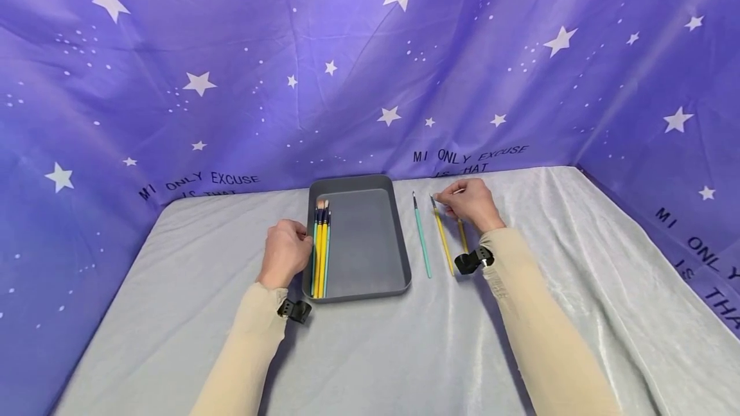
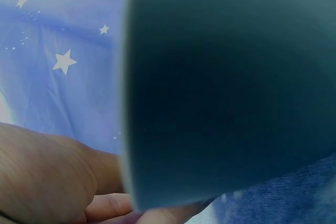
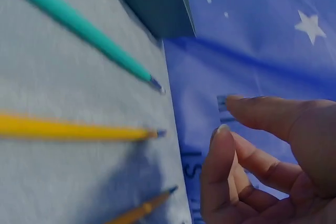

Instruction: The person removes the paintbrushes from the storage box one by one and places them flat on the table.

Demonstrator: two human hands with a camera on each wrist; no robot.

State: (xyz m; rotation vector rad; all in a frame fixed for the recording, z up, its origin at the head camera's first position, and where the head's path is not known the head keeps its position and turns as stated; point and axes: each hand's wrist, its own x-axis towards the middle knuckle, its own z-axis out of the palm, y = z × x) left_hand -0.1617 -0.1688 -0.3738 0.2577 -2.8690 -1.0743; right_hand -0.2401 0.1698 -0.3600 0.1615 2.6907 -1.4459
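At the far left, my beige left sleeve ends at a black wrist camera. My left hand pinches the left wall of the grey tray; the left wrist view hides some of my fingertips behind that wall. Just inside the same wall, slim paintbrushes, yellow and teal, lie side by side, bristles toward the backdrop, which is purple with white stars. The rest of the tray's floor shows bare grey.

Past the tray's right wall, a teal brush lies on the pale cloth, its tip pointing away from me. Next comes a yellow brush, roughly alongside it. My right hand hovers by its tip, thumb and forefinger a little apart with nothing between them, the other fingers bent. Farther right, a second yellow brush lies partly hidden beneath my hand and wrist.
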